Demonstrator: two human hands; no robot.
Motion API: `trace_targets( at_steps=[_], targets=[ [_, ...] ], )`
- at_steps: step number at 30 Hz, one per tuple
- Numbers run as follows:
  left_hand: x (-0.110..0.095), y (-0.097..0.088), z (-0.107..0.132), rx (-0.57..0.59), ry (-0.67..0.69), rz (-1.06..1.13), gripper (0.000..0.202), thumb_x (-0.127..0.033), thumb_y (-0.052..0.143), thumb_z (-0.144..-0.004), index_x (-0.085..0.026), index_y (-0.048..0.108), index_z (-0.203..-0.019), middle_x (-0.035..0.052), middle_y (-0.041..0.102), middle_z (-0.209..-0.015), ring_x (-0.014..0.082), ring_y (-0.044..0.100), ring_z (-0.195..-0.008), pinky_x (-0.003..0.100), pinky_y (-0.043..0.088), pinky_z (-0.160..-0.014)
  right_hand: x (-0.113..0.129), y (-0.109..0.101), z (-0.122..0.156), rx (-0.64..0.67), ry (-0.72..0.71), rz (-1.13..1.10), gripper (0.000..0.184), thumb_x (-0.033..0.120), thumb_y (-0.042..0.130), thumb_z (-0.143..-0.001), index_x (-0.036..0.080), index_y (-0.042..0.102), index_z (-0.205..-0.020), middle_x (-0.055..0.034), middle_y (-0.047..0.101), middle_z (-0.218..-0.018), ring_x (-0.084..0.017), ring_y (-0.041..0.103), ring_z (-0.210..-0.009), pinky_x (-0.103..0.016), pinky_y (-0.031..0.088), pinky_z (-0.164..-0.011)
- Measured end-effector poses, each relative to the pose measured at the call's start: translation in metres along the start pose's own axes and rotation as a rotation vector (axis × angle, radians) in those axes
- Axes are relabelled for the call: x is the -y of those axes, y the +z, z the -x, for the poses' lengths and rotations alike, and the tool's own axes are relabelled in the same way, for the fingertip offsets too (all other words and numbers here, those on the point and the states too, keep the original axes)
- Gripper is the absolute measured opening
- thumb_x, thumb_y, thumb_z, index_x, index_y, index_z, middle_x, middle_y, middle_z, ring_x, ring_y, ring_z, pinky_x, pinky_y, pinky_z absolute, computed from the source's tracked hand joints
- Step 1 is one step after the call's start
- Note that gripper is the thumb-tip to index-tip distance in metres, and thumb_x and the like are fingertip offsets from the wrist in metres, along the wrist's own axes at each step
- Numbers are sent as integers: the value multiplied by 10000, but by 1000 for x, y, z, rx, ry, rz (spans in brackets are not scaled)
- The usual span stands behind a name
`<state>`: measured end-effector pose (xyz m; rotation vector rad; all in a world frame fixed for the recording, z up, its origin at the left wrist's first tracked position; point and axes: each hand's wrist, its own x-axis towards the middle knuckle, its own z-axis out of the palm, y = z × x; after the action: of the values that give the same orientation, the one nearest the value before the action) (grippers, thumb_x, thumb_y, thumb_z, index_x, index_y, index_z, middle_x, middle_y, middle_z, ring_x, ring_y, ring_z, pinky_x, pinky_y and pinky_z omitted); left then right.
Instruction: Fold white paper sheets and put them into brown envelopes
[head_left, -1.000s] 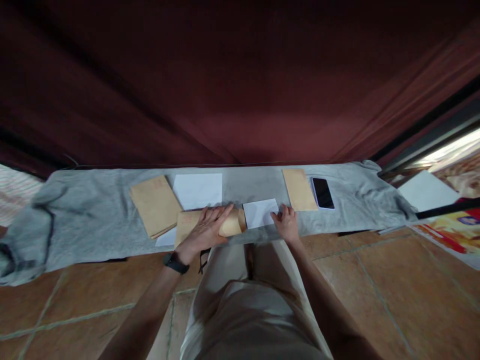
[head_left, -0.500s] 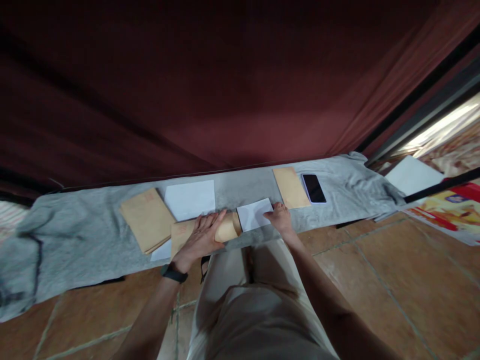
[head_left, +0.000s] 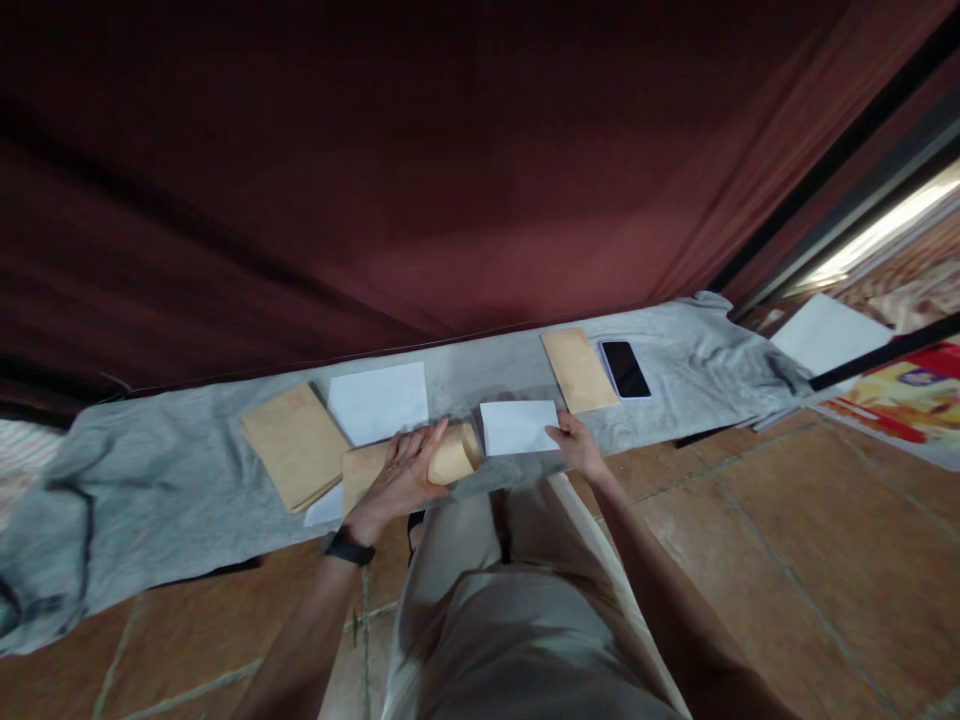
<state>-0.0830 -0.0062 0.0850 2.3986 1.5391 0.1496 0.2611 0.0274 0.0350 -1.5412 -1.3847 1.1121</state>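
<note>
My left hand (head_left: 411, 472) lies with its fingers stretched over a brown paper envelope (head_left: 456, 455), whose right end curls up at the flap. In my right hand (head_left: 576, 442), thumb and fingers pinch the right edge of a folded white sheet of paper (head_left: 519, 428). A small gap separates the sheet's left edge from the envelope's opening. Several brown envelopes (head_left: 297, 442) lie stacked left of my left hand, and another white sheet (head_left: 379, 402) lies just behind it. Beyond my right hand is a single brown envelope (head_left: 580, 370).
A smartphone (head_left: 626, 370) lies right of the single envelope. Grey cloth (head_left: 172, 480) covers the narrow bench, with a dark red curtain (head_left: 480, 200) hanging behind it. At the right are a white flat object (head_left: 829, 332) and a red-and-yellow printed package (head_left: 915, 395).
My right hand has shifted slightly right and gripped the folded sheet's edge. The sheet has turned straighter and moved a little right. My left hand stays on the envelope.
</note>
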Motion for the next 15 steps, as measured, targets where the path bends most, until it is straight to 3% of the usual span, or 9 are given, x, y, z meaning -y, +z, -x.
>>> trace_targets(
  at_steps=[3,6,11,15],
  targets=[
    [1,3,0,1,-4,0,1152,-366,769,-737,-278,40,-1624,149,459,-1500,361,405,-1414,607,191,-1204,-5,1,12,14,54,-297,317,523,699,-727,221,665,-816,-18,678,-747,-192,615,-688,-320,551,-634],
    [1,6,1,-27,-1,-18,1145,-364,768,-745,-284,39,-1623,147,466,-1498,363,407,-1415,616,181,-1203,-6,7,21,10,146,-404,391,590,751,-668,219,668,-761,-13,650,-688,-194,602,-647,-343,567,-598],
    [0,9,3,-56,20,-63,1120,-363,762,-762,-268,51,-1623,158,455,-1520,371,392,-1434,613,179,-1205,-3,17,26,17,169,-423,442,628,762,-617,202,690,-705,-19,654,-701,-184,594,-656,-318,557,-575],
    [-5,6,3,-62,19,-100,1109,-357,756,-765,-244,59,-1620,185,432,-1543,378,394,-1439,616,188,-1202,1,16,27,121,185,-360,377,559,730,-664,189,745,-740,-36,704,-780,-177,616,-667,-311,564,-582]
  ],
)
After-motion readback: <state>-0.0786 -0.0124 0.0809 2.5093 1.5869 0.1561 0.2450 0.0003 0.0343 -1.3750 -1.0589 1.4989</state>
